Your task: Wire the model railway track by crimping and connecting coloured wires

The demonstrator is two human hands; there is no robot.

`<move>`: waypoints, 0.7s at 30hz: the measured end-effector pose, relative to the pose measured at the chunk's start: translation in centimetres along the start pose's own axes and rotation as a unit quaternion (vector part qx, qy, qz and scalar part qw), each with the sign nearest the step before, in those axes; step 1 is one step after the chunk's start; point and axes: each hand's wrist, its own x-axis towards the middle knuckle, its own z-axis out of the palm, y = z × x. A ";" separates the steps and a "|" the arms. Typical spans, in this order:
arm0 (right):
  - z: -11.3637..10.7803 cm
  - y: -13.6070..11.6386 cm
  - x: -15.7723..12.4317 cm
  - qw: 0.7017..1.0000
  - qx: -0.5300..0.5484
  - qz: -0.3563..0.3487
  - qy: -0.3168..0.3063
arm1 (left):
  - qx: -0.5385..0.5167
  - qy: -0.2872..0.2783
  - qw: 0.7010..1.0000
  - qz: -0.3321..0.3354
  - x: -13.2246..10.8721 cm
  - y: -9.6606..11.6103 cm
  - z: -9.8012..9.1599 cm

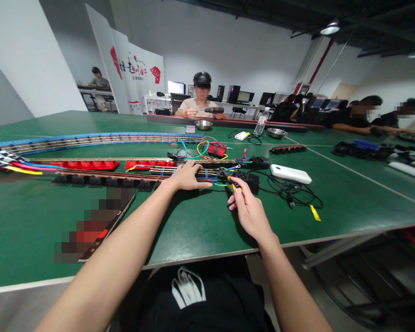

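My left hand (188,177) lies with spread fingers over a short blue-based rail strip (207,173), thumb stretched along its near side. My right hand (247,207) is closed around yellow-handled pliers (232,181). Their dark jaws reach the right end of the strip, by thin wires with metal ring terminals (238,167). What the jaws touch is too small to make out. Beyond my hands are a red block with looped coloured wires (216,149) and a black connector block (259,162). A long brown rail on black supports (103,177) runs left from my left hand.
A curved blue rail (100,139) and red strips (90,164) lie leftward. On the right are a white power bank (290,174) and coiled black cable (297,196). A bottle (261,122) and metal bowl (203,124) stand farther back. Opposite, a person holds a power screwdriver (214,110).
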 end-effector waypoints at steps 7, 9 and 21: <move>0.0 -0.1 0.0 1.000 -0.017 -0.013 0.000 | -0.029 0.003 1.000 0.003 0.1 0.1 -0.3; 0.0 0.1 0.0 1.000 -0.023 -0.020 0.005 | -0.036 0.005 0.999 0.002 0.1 0.1 -0.4; -0.1 0.3 0.0 0.993 -0.088 -0.074 0.029 | -0.036 0.009 0.999 -0.003 0.2 0.1 -0.3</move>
